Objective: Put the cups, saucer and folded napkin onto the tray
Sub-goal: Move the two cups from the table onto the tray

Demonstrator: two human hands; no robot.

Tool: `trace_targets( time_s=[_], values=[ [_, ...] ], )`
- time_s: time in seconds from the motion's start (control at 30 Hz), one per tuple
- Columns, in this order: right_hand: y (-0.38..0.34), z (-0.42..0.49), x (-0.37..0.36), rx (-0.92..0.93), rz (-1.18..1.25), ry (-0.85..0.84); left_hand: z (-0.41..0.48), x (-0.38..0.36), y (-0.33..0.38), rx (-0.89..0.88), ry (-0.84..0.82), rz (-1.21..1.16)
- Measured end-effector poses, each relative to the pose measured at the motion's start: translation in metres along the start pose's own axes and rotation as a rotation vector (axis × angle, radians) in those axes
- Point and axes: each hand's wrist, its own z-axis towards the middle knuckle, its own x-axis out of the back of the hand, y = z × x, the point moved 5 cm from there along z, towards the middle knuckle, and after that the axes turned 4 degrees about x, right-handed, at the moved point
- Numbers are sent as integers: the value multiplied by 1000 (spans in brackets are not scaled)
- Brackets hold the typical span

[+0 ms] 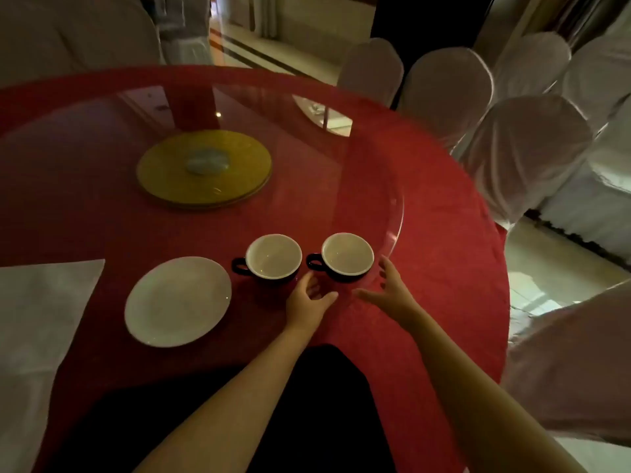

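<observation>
You have two cups in front of you, both dark outside and cream-white inside, empty, handles pointing left: the left cup and the right cup stand side by side on the red counter, near the edge of its glass turntable. One white saucer lies to their left, and one white napkin lies at the far left. Your left hand sits just below the left cup, and your right hand is beside the right cup; each grip is spread and holds nothing.
</observation>
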Motion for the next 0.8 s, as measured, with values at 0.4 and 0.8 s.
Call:
trace_targets(
  time_s=[0.4,0.8],
  values=[
    [10,34,-13,189,236,-16,28,-17,2,-167,95,-6],
    [15,22,-12,264,267,54,19,-15,-6,-209,58,25]
  ],
)
